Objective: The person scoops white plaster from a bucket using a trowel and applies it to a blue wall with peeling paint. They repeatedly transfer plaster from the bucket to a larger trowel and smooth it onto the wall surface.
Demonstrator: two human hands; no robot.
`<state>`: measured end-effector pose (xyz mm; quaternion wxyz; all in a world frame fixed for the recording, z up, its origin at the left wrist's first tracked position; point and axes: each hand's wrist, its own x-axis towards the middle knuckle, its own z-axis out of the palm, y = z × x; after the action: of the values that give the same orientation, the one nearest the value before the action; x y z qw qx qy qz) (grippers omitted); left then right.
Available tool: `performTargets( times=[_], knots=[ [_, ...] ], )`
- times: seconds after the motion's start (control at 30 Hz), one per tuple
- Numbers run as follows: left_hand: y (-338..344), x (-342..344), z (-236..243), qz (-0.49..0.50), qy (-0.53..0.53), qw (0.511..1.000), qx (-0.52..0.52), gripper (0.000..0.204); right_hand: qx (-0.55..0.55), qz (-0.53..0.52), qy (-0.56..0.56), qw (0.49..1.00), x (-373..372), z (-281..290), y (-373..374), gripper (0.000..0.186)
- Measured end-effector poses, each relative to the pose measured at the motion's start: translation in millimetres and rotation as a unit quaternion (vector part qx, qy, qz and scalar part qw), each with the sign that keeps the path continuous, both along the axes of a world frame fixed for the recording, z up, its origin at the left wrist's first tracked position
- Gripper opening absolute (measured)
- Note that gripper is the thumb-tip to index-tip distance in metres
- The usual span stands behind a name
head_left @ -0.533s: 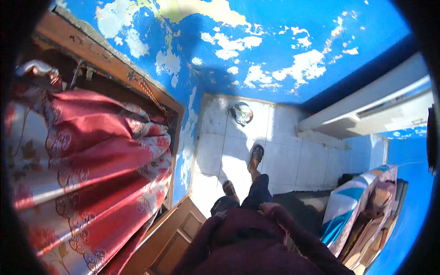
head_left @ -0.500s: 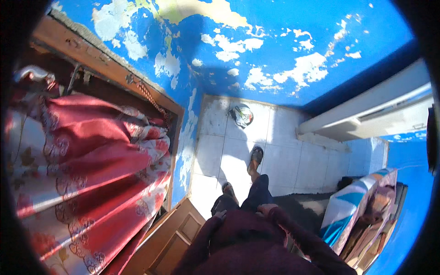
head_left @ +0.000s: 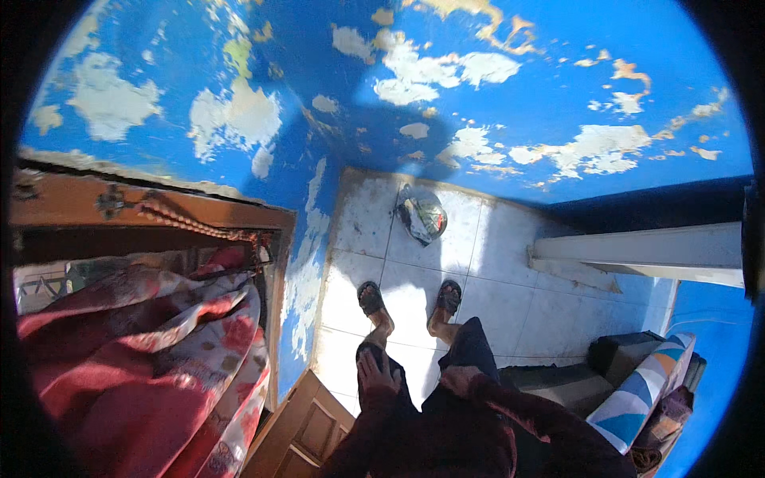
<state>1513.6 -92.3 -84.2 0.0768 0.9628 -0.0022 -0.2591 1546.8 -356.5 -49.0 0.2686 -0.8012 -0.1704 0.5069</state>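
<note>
My left hand (head_left: 376, 373) lies on my left thigh with its fingers stretched out along the dark trousers (head_left: 470, 342). At my right thigh, my right hand (head_left: 458, 381) has its fingers curled against the trousers; whether they hold anything is hidden. My sandalled feet stand apart on white tiles (head_left: 510, 311), the right one in a dark sandal (head_left: 449, 296). Beyond them a rounded bundle (head_left: 422, 213), perhaps plastic, lies on the floor near the wall corner; its contents are unclear.
Red floral curtain (head_left: 135, 350) hangs in a wooden frame (head_left: 96, 199) at left, above a brown panelled door (head_left: 307, 422). Peeling blue walls (head_left: 526, 95) meet ahead. A white ledge (head_left: 637, 251) juts at right, above folded items with a patterned cover (head_left: 637, 382) and dark cushions (head_left: 558, 390).
My left foot has moved forward, level with the right. My left hand has slid forward onto the thigh and shows spread fingers. The view has shifted, showing more wall at left.
</note>
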Motion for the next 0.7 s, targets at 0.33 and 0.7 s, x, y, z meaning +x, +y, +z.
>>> performTargets(
  times=[0.33,0.7],
  knots=[
    [23.3,185.9,-250.4,0.064,0.14,0.973,-0.171,0.059,-0.039,-0.206,-0.147,0.967,168.2,-268.3,7.5,0.032],
    [-12.9,327.5,-482.0,0.196,0.081,0.91,-0.355,0.061,-0.007,-0.293,-0.339,0.894,349.4,-445.5,-12.5,0.026]
  ],
)
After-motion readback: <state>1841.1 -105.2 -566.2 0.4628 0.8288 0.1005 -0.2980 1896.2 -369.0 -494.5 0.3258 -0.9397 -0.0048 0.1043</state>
